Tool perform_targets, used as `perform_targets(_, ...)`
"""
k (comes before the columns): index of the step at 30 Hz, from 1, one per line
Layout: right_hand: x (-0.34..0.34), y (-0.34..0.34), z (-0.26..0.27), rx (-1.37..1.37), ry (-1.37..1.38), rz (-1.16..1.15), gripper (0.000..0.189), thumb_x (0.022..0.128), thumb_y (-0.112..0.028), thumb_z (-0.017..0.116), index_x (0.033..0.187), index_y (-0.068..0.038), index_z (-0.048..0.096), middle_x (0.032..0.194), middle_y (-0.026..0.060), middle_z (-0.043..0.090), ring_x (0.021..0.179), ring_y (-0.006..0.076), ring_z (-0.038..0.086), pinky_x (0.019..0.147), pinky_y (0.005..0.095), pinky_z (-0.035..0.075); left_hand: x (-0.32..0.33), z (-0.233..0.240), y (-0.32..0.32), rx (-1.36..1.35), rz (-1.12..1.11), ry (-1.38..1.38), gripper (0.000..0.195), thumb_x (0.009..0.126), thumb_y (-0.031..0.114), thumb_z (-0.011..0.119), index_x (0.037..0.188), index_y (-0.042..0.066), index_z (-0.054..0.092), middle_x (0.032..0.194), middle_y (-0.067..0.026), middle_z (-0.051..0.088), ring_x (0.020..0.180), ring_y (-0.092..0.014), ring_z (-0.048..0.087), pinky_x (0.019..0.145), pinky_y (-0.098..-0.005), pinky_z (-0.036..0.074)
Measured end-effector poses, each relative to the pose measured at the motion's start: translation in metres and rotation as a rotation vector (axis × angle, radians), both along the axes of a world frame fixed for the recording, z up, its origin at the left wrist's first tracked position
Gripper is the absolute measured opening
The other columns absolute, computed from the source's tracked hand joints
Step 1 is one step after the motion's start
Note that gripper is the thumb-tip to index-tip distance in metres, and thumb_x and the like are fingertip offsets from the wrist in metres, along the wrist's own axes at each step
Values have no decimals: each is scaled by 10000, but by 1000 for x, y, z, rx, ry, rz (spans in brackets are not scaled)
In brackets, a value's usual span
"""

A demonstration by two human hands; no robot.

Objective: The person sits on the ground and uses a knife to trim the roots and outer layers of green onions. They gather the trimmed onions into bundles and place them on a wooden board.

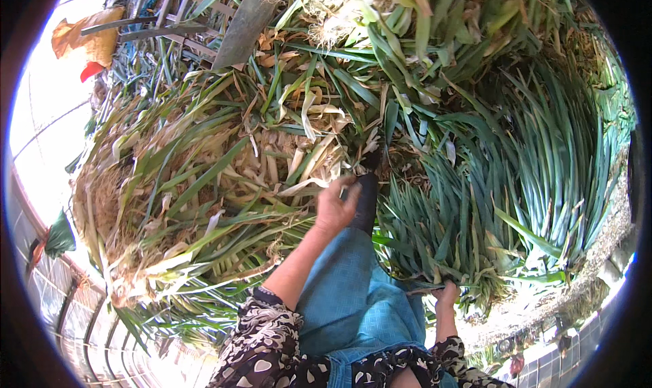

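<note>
My left hand (336,204) is in the middle of the view, above my dark trouser leg, with thumb and fingers curled near dry leaf strips; whether it pinches anything is unclear. Beyond it lie pale peeled leaves (310,159) and a heap of untrimmed leafy stalks with roots (188,169). My right hand (446,292), low at the right, is closed at the lower end of a bunch of green onion-like stalks (438,235); its fingers are partly hidden. A blue apron (341,291) covers my lap.
More long green stalks (540,159) are stacked at the right. At the top is another pile with roots (331,26). Wooden slats (163,31) and a grey board (244,24) stand at the upper left. A tiled wall (545,360) shows at the lower right.
</note>
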State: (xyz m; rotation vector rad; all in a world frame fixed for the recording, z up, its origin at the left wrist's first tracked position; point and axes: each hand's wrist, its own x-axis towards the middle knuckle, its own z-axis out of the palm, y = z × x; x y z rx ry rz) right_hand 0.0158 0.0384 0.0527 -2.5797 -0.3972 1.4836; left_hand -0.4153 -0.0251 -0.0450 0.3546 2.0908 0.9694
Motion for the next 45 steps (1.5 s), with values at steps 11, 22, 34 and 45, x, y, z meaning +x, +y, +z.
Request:
perform_targets(11,-8,13,-49,-39,327,-532,692,887,-533,553,1438,-148,388,1512,118,331,1372,367,308,1085,639,218,-8,57,-167,-270,307,-236,230,893,162,659,1016,-32,673,835,-68,703,720,-140,656,657,-281,539)
perform_targets(22,15,-2,-44,-2,98,-385,704,868,-477,505,1438,-96,345,1396,114,450,1307,369,383,1020,580,350,-249,-21,17,93,318,282,235,888,138,640,1032,-46,670,858,-103,697,719,-134,638,673,-279,518)
perform_targets(34,46,3,14,-101,-316,650,1047,657,-50,791,1473,65,146,1370,266,397,1206,362,481,1012,398,422,-508,-155,56,-70,993,-243,255,974,131,455,1165,-25,522,1059,-186,647,882,-300,658,730,-387,553)
perform_targets(45,-19,38,-11,-355,-384,306,952,703,-100,763,1455,47,197,1368,248,416,1205,353,489,1009,405,430,-570,-235,55,-218,770,-74,247,887,108,575,1131,65,583,1025,-89,656,909,-224,650,751,-364,539)
